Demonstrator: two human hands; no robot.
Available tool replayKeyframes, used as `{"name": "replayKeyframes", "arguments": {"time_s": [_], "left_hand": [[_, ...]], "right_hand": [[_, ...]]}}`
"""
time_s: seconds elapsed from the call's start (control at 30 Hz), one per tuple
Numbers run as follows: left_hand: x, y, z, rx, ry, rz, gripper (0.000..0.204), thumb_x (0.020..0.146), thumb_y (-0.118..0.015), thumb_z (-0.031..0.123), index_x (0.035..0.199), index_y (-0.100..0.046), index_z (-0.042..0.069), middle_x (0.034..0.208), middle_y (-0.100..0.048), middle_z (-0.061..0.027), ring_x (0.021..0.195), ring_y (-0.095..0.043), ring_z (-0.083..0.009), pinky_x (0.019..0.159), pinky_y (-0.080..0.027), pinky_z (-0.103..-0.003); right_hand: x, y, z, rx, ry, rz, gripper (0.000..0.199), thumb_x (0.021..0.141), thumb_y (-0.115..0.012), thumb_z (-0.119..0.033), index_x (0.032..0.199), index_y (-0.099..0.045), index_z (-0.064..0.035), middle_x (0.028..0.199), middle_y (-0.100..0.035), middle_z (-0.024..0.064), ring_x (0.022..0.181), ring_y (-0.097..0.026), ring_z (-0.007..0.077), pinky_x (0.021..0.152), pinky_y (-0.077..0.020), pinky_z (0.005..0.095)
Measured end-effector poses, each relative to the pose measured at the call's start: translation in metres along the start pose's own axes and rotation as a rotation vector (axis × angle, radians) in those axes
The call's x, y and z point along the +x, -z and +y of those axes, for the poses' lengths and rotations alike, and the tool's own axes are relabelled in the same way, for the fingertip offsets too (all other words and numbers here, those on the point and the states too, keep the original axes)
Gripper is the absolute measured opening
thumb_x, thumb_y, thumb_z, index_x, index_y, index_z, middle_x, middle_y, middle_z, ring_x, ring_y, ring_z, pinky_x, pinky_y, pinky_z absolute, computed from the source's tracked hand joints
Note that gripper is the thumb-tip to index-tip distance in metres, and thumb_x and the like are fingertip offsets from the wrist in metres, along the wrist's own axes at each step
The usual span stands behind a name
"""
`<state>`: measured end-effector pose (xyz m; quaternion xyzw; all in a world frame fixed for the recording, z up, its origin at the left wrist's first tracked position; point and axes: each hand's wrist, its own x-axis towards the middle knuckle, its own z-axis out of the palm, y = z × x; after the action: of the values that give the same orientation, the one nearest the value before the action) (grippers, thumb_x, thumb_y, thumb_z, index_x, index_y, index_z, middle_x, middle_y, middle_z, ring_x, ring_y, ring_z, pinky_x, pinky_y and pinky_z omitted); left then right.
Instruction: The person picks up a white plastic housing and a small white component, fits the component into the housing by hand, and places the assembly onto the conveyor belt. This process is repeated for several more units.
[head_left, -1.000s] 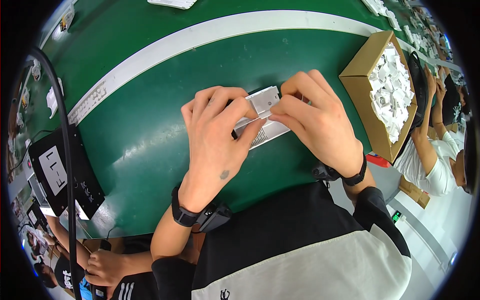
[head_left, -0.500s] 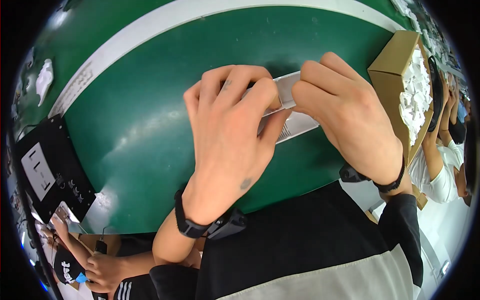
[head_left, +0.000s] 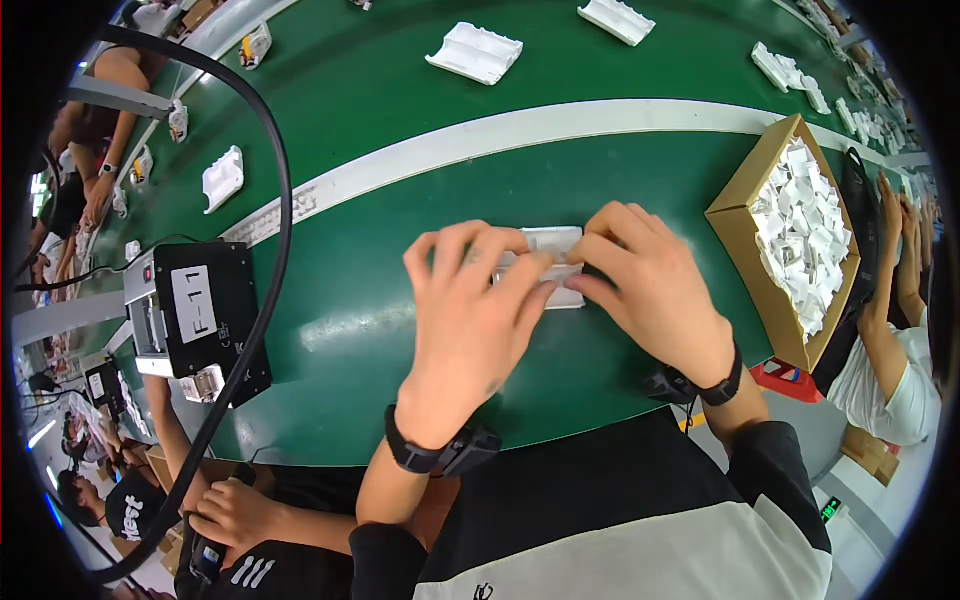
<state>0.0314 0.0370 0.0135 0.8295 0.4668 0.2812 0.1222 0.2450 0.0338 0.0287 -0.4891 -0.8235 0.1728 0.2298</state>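
The green counter (head_left: 340, 400) gives a smooth base, so the work could skid if pressed unevenly. At its right side stands a cardboard box (head_left: 768, 280) full of small white pieces (head_left: 800, 230); a wide swing of the nearer arm might knock it and scatter them. The black machine (head_left: 190, 318) sits well apart to the left. Mid-counter, the left hand (head_left: 465, 310) and right hand (head_left: 660, 275) are close together, both seemingly pinched on a white plastic part (head_left: 553, 238) — fingertips blurred, the exact contact hidden. Uneven pressure between them could twist or crack its thin edges — and a slipping thumb could tip it loose.
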Motion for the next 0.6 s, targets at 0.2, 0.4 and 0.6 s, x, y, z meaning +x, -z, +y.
{"name": "replayKeyframes", "arguments": {"time_s": [0.2,0.4,0.6], "left_hand": [[0.007,-0.022,0.001,0.140,-0.135,0.022,0.008,0.080,-0.070,0.006,0.088,-0.069,0.008,0.096,-0.064,-0.0051,0.108,-0.061,-0.0254,0.108,-0.046,-0.049],[0.020,-0.007,-0.004,0.061,-0.022,-0.135,0.014,0.080,-0.079,0.010,0.090,-0.070,0.007,0.087,-0.065,-0.0079,0.097,-0.063,-0.0317,0.104,-0.051,-0.048],[0.019,-0.012,-0.002,-0.013,-0.039,-0.066,0.017,0.078,-0.080,0.007,0.086,-0.065,0.006,0.084,-0.062,-0.0090,0.089,-0.063,-0.0332,0.101,-0.055,-0.046]], "right_hand": [[0.014,-0.004,0.002,-0.105,0.075,-0.075,0.016,0.079,-0.077,-0.004,0.086,-0.063,-0.0034,0.090,-0.055,0.0075,0.088,-0.056,0.0287,0.078,-0.0526,0.0406],[0.030,-0.004,0.006,-0.073,0.159,-0.217,0.012,0.077,-0.068,0.001,0.089,-0.067,-0.0022,0.094,-0.062,0.0093,0.093,-0.062,0.0280,0.077,-0.0584,0.0372],[0.022,-0.004,-0.003,-0.126,0.081,-0.194,0.011,0.079,-0.068,-0.001,0.090,-0.066,-0.0029,0.092,-0.060,0.0087,0.092,-0.062,0.0280,0.074,-0.0562,0.0392]]}}
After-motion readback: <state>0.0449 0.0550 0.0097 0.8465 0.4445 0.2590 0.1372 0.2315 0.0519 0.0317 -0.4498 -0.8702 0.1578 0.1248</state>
